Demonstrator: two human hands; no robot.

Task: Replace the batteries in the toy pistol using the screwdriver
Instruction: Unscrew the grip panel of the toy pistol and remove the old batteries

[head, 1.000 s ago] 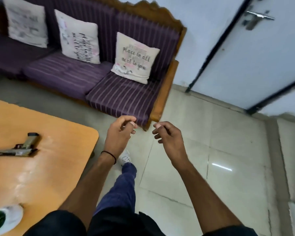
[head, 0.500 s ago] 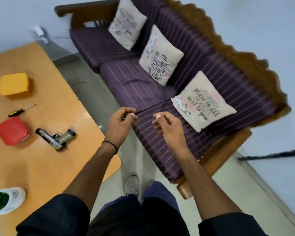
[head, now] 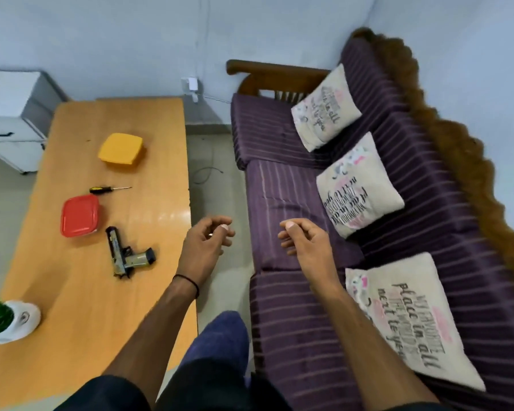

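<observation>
The toy pistol (head: 126,254) lies flat on the orange wooden table (head: 80,292), barrel pointing away from me. A screwdriver (head: 109,189) with a black and yellow handle lies farther back on the table. My left hand (head: 207,247) hovers over the table's right edge, right of the pistol, fingers loosely curled and holding nothing. My right hand (head: 304,243) hangs in the air over the purple sofa (head: 285,200), fingers also loosely curled and empty. No batteries are visible.
A red lidded box (head: 79,215) sits just left of the pistol, a yellow box (head: 120,149) farther back. A white pot with a green plant (head: 11,321) stands at the table's near left. Three cushions lie on the sofa. A white cabinet (head: 9,114) stands beyond the table.
My view has swung left from the door and floor towards the table and sofa. Both hands have kept the same loosely curled pose in front of me and hold nothing.
</observation>
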